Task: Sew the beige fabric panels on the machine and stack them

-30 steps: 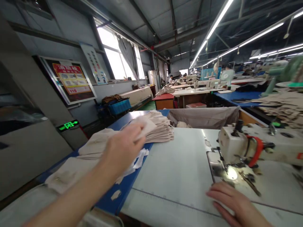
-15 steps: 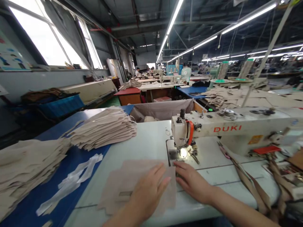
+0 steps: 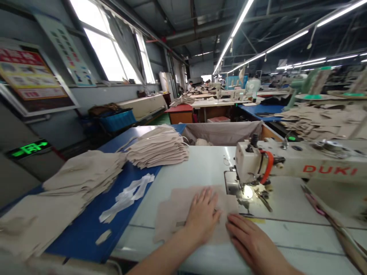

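Note:
A flat beige fabric piece [image 3: 168, 215] with a small slit-like dark mark lies on the pale sewing table [image 3: 137, 233], left of the needle area. My left hand [image 3: 203, 215] rests palm down on it, fingers stretched forward. At the cloth's right edge is my right hand [image 3: 254, 242], its fingers extended and lying low; whether the fingertips touch the cloth or only the table I cannot tell. Just beyond stands the sewing machine [image 3: 248, 164], its lamp lit beside the presser foot. The cloth's right corner is close to the metal needle plate [image 3: 231, 183].
Stacked beige fabric pieces [image 3: 157, 149] and a second pile [image 3: 83, 172] lie on the blue surface [image 3: 83, 236] at left. White strips [image 3: 127, 196] lie nearby. Scissors [image 3: 314, 202] are right of the machine head. A cloth-lined bin [image 3: 223, 131] stands behind the table.
The view has turned left, so the scene sits further right. Relative to the machine, my left hand has slid forward on the cloth, and my right hand has drawn back slightly towards me.

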Available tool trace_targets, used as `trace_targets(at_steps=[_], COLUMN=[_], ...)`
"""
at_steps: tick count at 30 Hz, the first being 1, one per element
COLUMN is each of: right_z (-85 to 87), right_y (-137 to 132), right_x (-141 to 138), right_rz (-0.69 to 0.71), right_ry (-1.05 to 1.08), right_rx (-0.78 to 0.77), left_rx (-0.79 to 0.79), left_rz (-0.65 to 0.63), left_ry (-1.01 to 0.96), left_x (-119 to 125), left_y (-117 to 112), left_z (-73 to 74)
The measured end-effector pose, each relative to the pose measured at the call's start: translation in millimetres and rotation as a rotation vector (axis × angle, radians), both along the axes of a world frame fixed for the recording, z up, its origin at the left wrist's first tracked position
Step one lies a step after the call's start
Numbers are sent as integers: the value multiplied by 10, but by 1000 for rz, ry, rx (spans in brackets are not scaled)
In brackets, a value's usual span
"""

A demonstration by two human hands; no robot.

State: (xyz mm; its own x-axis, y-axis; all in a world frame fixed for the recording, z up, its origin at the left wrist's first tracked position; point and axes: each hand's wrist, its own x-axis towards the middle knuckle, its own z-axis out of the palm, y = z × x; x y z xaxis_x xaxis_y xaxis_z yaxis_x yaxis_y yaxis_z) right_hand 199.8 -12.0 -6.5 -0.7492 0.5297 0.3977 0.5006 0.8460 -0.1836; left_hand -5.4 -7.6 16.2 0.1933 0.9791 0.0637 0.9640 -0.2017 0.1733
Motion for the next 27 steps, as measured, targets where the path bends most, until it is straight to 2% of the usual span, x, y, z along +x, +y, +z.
trace_targets(at_steps=[2,5,7,9,12,16,22,27], right_z=[-107,-223,-260,-268,-246,-196,-175,-205], right_y=[72,157,179,182,171,146,134,156], right_x=[69,151,175,179,165,162,202,230], right_rz=[36,88,102,99,79,58,47,42], right_ry=[24,89,115,117,109,106,76,42], right_rx=[69,102,98,75,28,4,-2,-6], left_rx=[122,302,379,405,321,191,213,213], left_rz=[-28,7,142,330,557,627,609,616], left_ry=[-22,-38,-49,-37,49,142,136,139], left_x=[-192,-751,-1230,-1675,-2083,-2151,-2097,-2129], left_y=[-39,-137,-198,-231,-211,-109,-70,-94], left_z=[0,25,81,170,307,342,236,214])
